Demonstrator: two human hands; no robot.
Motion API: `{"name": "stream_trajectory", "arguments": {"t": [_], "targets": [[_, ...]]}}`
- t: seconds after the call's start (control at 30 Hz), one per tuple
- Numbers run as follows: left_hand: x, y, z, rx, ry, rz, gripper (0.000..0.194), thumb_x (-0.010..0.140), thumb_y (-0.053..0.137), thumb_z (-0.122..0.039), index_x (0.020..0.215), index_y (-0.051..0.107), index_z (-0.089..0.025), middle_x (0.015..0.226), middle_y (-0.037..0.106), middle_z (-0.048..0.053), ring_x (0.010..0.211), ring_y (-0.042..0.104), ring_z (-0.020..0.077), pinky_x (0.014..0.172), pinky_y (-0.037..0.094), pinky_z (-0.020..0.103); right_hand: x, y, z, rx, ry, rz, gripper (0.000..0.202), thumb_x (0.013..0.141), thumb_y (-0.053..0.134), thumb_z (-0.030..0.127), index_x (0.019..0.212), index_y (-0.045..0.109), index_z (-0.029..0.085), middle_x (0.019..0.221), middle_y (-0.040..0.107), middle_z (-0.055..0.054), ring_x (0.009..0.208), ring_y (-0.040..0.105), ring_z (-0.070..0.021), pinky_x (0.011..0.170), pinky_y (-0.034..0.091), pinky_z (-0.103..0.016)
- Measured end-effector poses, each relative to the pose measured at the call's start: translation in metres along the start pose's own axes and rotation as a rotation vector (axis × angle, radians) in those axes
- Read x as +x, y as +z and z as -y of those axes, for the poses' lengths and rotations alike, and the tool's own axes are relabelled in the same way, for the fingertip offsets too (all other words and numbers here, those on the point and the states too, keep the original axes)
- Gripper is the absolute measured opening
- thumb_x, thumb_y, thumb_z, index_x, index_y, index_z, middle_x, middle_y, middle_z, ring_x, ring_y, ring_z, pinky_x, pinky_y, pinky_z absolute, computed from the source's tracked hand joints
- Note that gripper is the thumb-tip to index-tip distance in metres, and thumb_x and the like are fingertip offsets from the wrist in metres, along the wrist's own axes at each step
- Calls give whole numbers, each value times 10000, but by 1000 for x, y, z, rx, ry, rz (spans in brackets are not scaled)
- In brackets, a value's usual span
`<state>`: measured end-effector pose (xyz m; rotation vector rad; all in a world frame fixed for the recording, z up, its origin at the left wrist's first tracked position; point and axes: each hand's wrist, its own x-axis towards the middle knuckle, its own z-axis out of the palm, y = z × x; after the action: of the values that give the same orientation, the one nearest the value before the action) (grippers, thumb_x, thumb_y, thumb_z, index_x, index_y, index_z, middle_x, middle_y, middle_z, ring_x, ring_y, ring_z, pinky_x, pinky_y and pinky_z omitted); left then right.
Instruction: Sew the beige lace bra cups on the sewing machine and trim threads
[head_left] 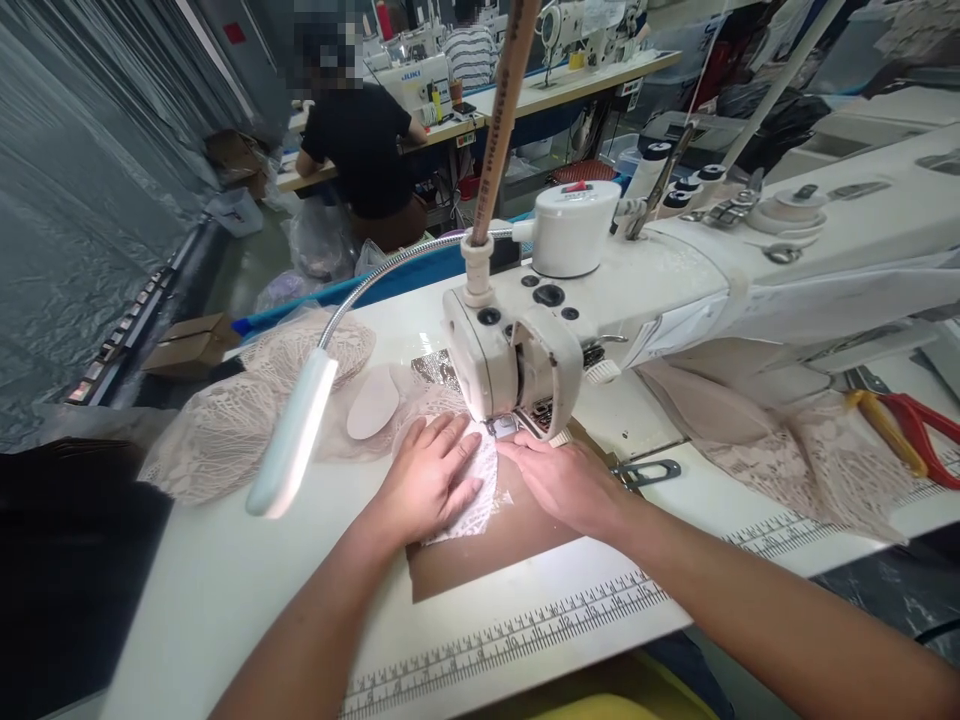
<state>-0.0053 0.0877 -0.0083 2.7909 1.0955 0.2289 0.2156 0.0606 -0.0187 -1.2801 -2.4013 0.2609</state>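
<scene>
Under the head of a white sewing machine point(487, 370) lies a piece of pale lace fabric point(480, 500), brightly lit by the lamp. My left hand point(431, 475) rests flat on this lace with its fingers spread. Close to the presser foot point(502, 425), my right hand point(559, 480) has its fingers drawn together at the lace's right edge; whatever may be between the fingertips is hidden. A brown sheet point(487, 565) covers the table beneath both hands. Beyond the left hand, more beige lace point(307, 350) and an oval beige pad point(373, 402) lie on the tabletop.
A gooseneck lamp point(292, 435) reaches down left of the hands. At right lie beige lace pieces point(810, 450) and red-handled scissors point(922, 430). A printed ruler point(517, 640) runs along the table's front edge. A person in black point(360, 150) sits at another table behind.
</scene>
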Motion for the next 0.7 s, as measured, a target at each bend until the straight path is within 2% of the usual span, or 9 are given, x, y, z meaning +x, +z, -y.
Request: {"name": "stream_trajectory", "arguments": {"t": [0.17,0.3,0.4,0.47,0.57,0.7], "targets": [[-8,-19,-3,-186,31,-20,523,855,555,-412,1316,480,-178,1359,469,158,1217,442,314,997,382,472,0,-1,-1,43,-13,-21,339,847,394,51,1045,654,142,816,632,-54,644,486,-142,615,366,-261],[-11,-30,-13,-247,-17,-3,419,867,543,-376,1227,536,-163,1170,557,135,1034,547,249,877,465,375,0,0,-1,43,-39,-49,336,838,395,41,1011,663,143,773,617,-42,600,450,-132,595,350,-260],[-11,-25,-18,-205,-72,61,260,887,497,-348,1014,617,-155,925,595,95,813,571,210,705,477,327,-1,0,-1,49,-50,-65,329,851,388,52,997,668,146,768,609,-44,602,448,-132,584,342,-259],[-9,-17,-19,-178,-111,64,232,910,436,-290,862,618,-154,792,584,70,711,549,188,632,449,304,-1,0,-1,55,-49,-67,324,860,384,59,988,670,144,759,605,-45,587,433,-130,563,330,-260],[-7,-9,-15,-250,-143,47,233,917,401,-231,780,579,-166,719,572,43,670,530,163,616,423,273,-2,0,-2,63,-57,-75,309,866,385,70,954,673,135,741,597,-44,570,409,-129,541,313,-262],[-6,-12,-7,-423,-174,69,257,931,396,-251,708,499,-178,684,539,12,652,509,136,621,409,248,-3,2,-4,60,-68,-73,310,873,389,77,962,677,146,741,576,-40,603,413,-131,555,308,-256]]}}
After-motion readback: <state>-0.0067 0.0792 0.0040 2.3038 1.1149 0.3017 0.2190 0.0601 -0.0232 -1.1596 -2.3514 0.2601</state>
